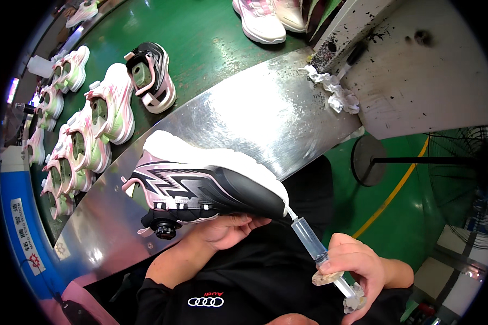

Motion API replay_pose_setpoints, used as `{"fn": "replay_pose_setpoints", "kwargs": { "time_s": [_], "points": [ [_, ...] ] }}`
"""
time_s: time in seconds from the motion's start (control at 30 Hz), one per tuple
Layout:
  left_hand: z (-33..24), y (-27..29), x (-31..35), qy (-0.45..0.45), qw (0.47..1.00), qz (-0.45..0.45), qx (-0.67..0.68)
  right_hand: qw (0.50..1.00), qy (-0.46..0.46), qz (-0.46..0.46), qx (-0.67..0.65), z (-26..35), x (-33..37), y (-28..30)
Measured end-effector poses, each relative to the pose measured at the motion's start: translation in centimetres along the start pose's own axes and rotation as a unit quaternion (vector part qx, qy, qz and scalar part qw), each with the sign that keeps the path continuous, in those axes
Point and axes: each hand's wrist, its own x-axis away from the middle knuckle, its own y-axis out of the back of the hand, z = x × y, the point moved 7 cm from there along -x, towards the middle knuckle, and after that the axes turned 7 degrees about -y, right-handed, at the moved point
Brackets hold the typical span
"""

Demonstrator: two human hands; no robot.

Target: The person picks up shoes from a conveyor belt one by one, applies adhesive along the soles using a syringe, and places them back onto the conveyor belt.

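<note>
A black, pink and white sneaker (pixel 200 181) is tipped over in front of me, its white sole turned up and away and its toe to the right. My left hand (pixel 230 230) supports it from below, fingers closed against the upper and partly hidden. A round black dial (pixel 165 229) sits at the shoe's lower left. In my right hand (pixel 358 260) is a clear plastic syringe (pixel 307 238), gripped around its flange and plunger, which are wrapped in whitish material. The syringe's thin white tip reaches the sole edge at the toe.
A metal ledge (pixel 238 108) runs alongside a green belt (pixel 211 32) carrying several pink, white and green shoes (pixel 114 103) and one black-pink shoe (pixel 152 78). Crumpled white tissue (pixel 336 92) lies beside a stained panel (pixel 428 70). A black fan (pixel 466 173) stands at the right.
</note>
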Motion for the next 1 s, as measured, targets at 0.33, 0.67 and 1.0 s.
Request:
{"fn": "replay_pose_setpoints", "kwargs": {
  "time_s": [0.33, 0.67, 1.0],
  "points": [
    [-0.8, -1.1, -2.1, -0.041, 0.998, 0.046, 0.021, 0.993, 0.014, -0.077, 0.089, -0.3, -0.5, -1.0],
    [-1.5, -3.3, -2.4, -0.047, 0.997, 0.037, 0.054, 0.973, 0.037, -0.074, 0.217, -1.5, -1.4, -2.8],
    [-1.9, -4.2, -2.1, -0.058, 0.995, 0.047, 0.070, 0.945, 0.098, -0.120, 0.288, -1.9, -2.1, -3.8]
  ]
}}
